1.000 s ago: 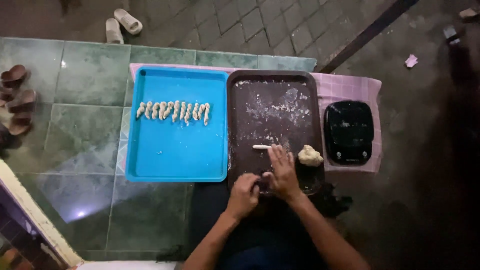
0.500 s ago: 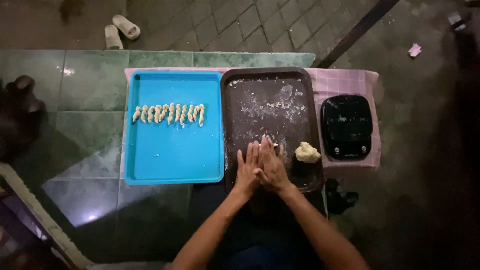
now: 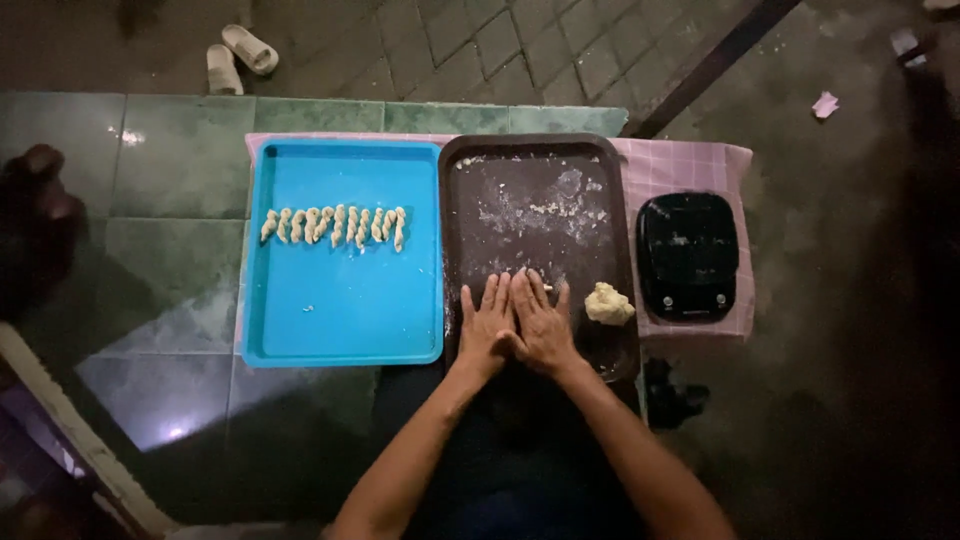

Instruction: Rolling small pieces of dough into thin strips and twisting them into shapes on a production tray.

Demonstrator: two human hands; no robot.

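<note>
**Dough strip under both flat palms on the brown tray**

Dough strip [image 3: 546, 288] is mostly hidden, only a pale tip pokes out past my right fingertips, lying on the dark brown tray [image 3: 470, 200]. My left hand [image 3: 487, 328] and my right hand [image 3: 542, 325] lie side by side, palms down, thumbs touching or overlapping at the middle, fingers straight and pointing away from me. Neither hand grips anything: both are spread flat, pressing on the tray surface over the strip (how much dough sits beneath I cannot tell). Tray floor is dusted with flour and crumbs, heaviest in its far half.

Dough lump [image 3: 608, 303], pale and rough, sits on the same tray just right of my right hand, close but apart from it.

Blue tray [image 3: 340, 310] touches the brown tray's left edge. A row of twisted dough pieces [image 3: 335, 226] lies across its far half, side by side, well apart from my hands.

Black scale [image 3: 687, 256] rests on a pink checked cloth [image 3: 730, 165] to the right of the brown tray. Everything sits on a green tiled floor [image 3: 170, 170]. A pair of pale sandals [image 3: 236, 55] lies beyond the tiles, far left.
</note>
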